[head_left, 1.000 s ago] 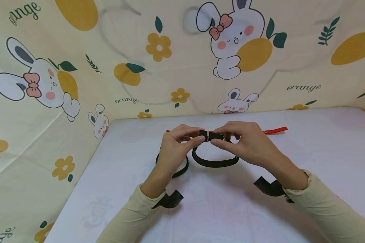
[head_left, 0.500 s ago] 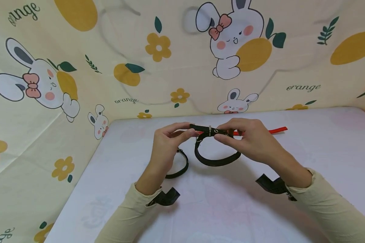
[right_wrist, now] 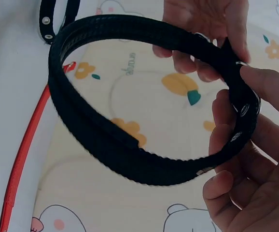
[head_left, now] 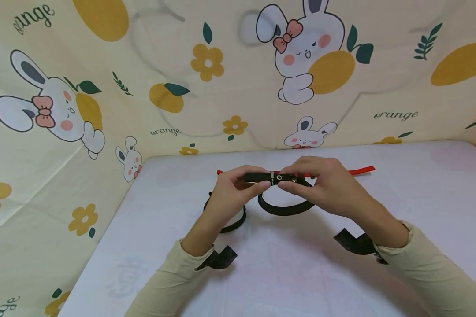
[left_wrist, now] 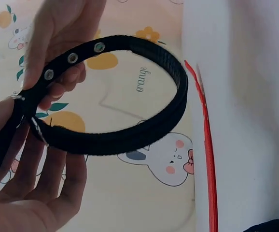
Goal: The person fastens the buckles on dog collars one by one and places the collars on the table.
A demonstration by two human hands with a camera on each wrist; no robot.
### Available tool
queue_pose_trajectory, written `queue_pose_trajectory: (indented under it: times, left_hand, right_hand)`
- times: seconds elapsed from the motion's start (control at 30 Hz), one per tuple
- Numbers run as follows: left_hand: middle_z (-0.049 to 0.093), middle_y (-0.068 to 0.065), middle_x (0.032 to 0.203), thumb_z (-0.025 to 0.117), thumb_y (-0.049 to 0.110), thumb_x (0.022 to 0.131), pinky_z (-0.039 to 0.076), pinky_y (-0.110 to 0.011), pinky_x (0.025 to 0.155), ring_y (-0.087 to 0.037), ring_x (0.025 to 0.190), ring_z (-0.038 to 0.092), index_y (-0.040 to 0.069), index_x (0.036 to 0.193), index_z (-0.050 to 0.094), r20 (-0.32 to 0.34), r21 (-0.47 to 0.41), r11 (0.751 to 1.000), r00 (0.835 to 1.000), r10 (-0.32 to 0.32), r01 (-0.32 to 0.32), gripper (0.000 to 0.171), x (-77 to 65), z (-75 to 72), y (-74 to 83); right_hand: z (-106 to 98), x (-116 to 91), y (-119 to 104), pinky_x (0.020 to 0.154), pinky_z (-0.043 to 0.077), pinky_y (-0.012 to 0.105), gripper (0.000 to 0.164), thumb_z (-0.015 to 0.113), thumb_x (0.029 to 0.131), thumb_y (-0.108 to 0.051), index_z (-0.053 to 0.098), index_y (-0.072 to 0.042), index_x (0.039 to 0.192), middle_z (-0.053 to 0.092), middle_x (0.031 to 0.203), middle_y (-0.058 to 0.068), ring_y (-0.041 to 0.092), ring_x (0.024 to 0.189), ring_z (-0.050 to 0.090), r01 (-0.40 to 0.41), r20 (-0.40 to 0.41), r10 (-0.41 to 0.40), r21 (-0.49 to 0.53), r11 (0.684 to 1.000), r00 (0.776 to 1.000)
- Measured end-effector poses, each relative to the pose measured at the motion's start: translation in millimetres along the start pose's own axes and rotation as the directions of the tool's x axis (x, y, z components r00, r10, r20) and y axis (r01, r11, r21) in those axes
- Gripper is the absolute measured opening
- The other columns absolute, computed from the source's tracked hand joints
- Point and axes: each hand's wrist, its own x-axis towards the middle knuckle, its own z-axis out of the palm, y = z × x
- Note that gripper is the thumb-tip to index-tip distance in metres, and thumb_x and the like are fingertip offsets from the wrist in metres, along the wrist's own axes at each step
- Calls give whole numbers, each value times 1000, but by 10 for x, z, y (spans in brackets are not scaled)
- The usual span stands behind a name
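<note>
Both hands hold a black buckled collar [head_left: 283, 211] above the table, its loop hanging below the fingers. My left hand [head_left: 231, 193] pinches the strap's free end, left of a narrow metal keeper [head_left: 272, 178]. Just right of that keeper, my right hand [head_left: 328, 185] grips the strap between thumb and fingers, where a metal eyelet [head_left: 279, 177] shows. In the left wrist view several eyelets [left_wrist: 72, 58] line the upper band, and the strap end [left_wrist: 3, 145] sticks out past the left thumb. The right wrist view shows the collar [right_wrist: 110, 150] as a closed ring.
A red strap [head_left: 362, 170] lies across the back of the white table [head_left: 277, 281], behind the hands. A second black collar [head_left: 235, 226] rests on the table, partly hidden by the left hand. A printed cloth [head_left: 238, 88] hangs behind and at the left.
My left hand moved left with the strap end, then came back right beside the keeper. More strap now extends left of the keeper than a second ago. The right hand stays on the strap.
</note>
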Motion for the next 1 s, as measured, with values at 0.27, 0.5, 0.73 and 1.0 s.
queue_pose_trajectory:
  times: [0.27, 0.5, 0.73, 1.0]
  left_hand:
    - [72, -9, 106, 75, 7, 87, 58, -33, 89, -15, 95, 70, 6, 108, 73, 16, 102, 974, 980, 201, -201, 21, -5, 23, -20]
    - [73, -7, 103, 75, 9, 88, 57, -34, 92, -13, 98, 68, 8, 106, 76, -12, 85, 981, 985, 174, -173, 18, 4, 17, -16]
    - [73, -12, 102, 76, 6, 86, 58, -31, 85, -17, 95, 68, 3, 102, 76, -58, 4, 989, 987, 150, -150, 16, 14, 14, -12]
    - [73, -4, 100, 76, 7, 87, 57, -27, 87, -15, 94, 69, 1, 106, 75, -91, -91, 994, 994, 55, -63, 20, 12, -27, 23]
  right_hand:
    - [29, -4, -32, 69, 47, 23, 14, 79, 86, -29, 76, -27, 100, 68, 88, -21, 0, 79, 56, 44, 17, -43, -41, 998, 999]
    - [28, -3, -15, 68, 48, 22, 15, 81, 84, -30, 76, -29, 99, 67, 87, -23, 0, 77, 56, 15, 6, -14, -41, 999, 1000]
    - [16, -1, 9, 73, 49, 23, 15, 78, 87, -32, 76, -28, 102, 67, 86, -20, 0, 79, 58, 12, -3, -12, -45, 999, 1000]
    - [-14, 6, 13, 75, 47, 22, 11, 76, 89, -30, 76, -28, 99, 65, 81, -18, 1, 79, 56, 19, -18, -20, -22, 1000, 1000]
